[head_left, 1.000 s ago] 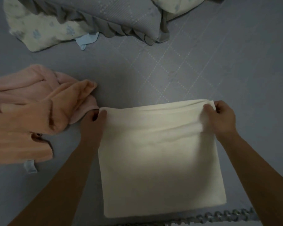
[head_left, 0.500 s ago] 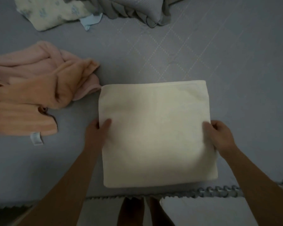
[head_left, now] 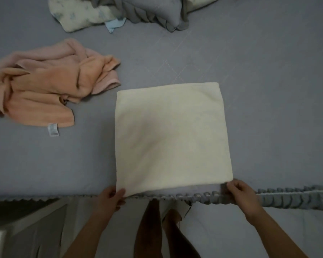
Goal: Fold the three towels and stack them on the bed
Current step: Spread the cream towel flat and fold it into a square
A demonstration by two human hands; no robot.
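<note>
A cream towel (head_left: 172, 135) lies flat on the grey bed (head_left: 268, 90), folded into a near square. My left hand (head_left: 112, 197) pinches its near left corner at the bed's edge. At the near right corner, my right hand (head_left: 240, 194) grips the towel's edge. To the left lies a crumpled heap: an orange towel (head_left: 45, 90) with a white label, and a pink towel (head_left: 50, 53) bunched under and behind it.
A grey ruffled pillow (head_left: 153, 10) and a pale patterned cloth (head_left: 82, 17) sit at the far edge of the bed. The bed's ruffled trim (head_left: 287, 197) runs along the near side. My legs (head_left: 157, 229) stand below it on the floor.
My hands slid from the towel's far corners, down its sides, to its near corners. The top fold now lies flat. The view has shifted back toward the bed's edge.
</note>
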